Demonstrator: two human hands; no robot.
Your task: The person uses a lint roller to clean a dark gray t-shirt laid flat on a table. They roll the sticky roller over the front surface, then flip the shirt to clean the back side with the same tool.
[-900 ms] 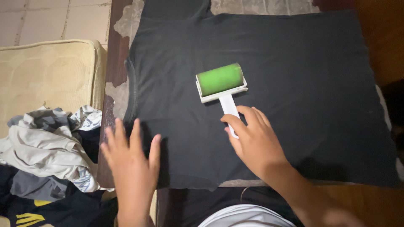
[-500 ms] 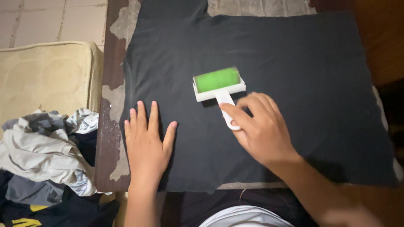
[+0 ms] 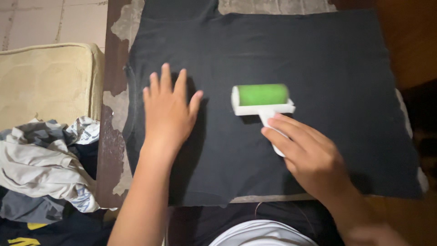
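Observation:
A black garment (image 3: 318,59) lies spread flat over a worn tabletop. A lint roller (image 3: 260,97) with a green drum and white frame rests on the cloth near its middle. My right hand (image 3: 309,157) is shut on the roller's white handle, just below the drum. My left hand (image 3: 167,109) lies flat on the left part of the garment, fingers spread and palm down, to the left of the roller.
A pile of grey, white and dark clothes (image 3: 41,159) sits at the lower left. Behind it is a beige cushioned seat (image 3: 45,82). The table's peeling edge (image 3: 114,114) shows left of the garment. Tiled floor lies at the top left.
My left hand has slid up and onto the garment from its lower left edge. The roller and my right hand have kept their place on the cloth while the view shifted.

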